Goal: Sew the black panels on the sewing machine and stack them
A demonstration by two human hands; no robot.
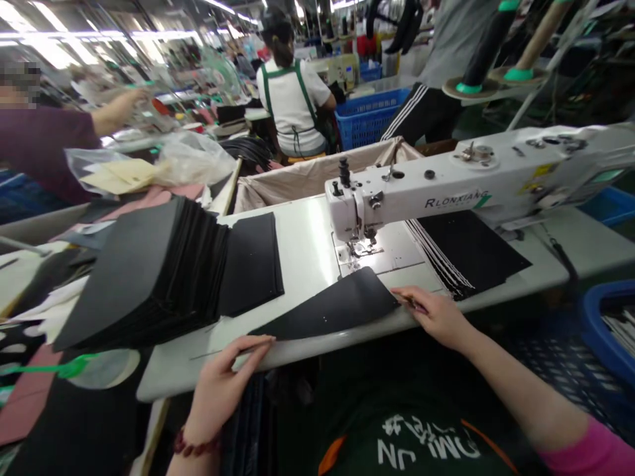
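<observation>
**Black panel (337, 307) lying between left hand (221, 377) and right hand (439, 320) at the sewing machine (411, 192)**

The pale table (307, 244) is stretching across the view, its rounded near edge facing the person. On it the white sewing machine is standing, its head reaching leftward and a bright light shining around the needle area. Below the table's right side, a blue basket (588, 320) is sitting, only partly showing.

At the table's left end, a tall stack of black panels (131, 264) is rising, its layers showing along the right side. Under the machine's arm, a pile with whitish edges (481, 254) is lying to the right of the needle. A lower black pile (252, 264) is resting just beside the tall stack, on its right.

The single black panel is lying along the table's near edge, in front of the needle area, its far corner pointing toward the lit plate. Two tiny pale marks are showing on it.

The left hand is bringing thumb and forefinger nearly together at the panel's left end; whether they are pinching it, I cannot tell. A dark red bead bracelet (196, 446) is circling that wrist. The right hand is curling at the panel's right corner, its fingers closing around a small dark item (415, 305), too indistinct to identify.
</observation>
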